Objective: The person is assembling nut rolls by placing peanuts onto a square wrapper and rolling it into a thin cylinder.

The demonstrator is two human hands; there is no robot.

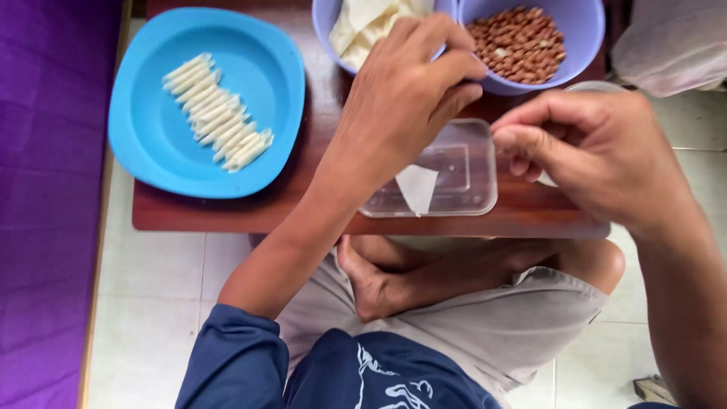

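- Left hand [401,98]: fingers curled, tips at the rim of the purple bowl of pale wrapper sheets [363,26]; grasp on a sheet cannot be told.
- Right hand [598,151]: fingers bent inward, thumb against fingertips; anything pinched is hidden.
- Clear plastic tub [462,170] lies between the hands; a triangular wrapper piece [417,188] rests on it.
- Purple bowl of peanuts [522,42] behind.
- Blue plate [151,144] at left holds a row of rolled sticks [218,121].
- All on a low wooden table [250,212].

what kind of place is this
Probably a home, with food being prepared on the floor: a low wooden table stands on pale floor tiles, holding a blue plate of small rolled wrappers and a bowl of peanuts.
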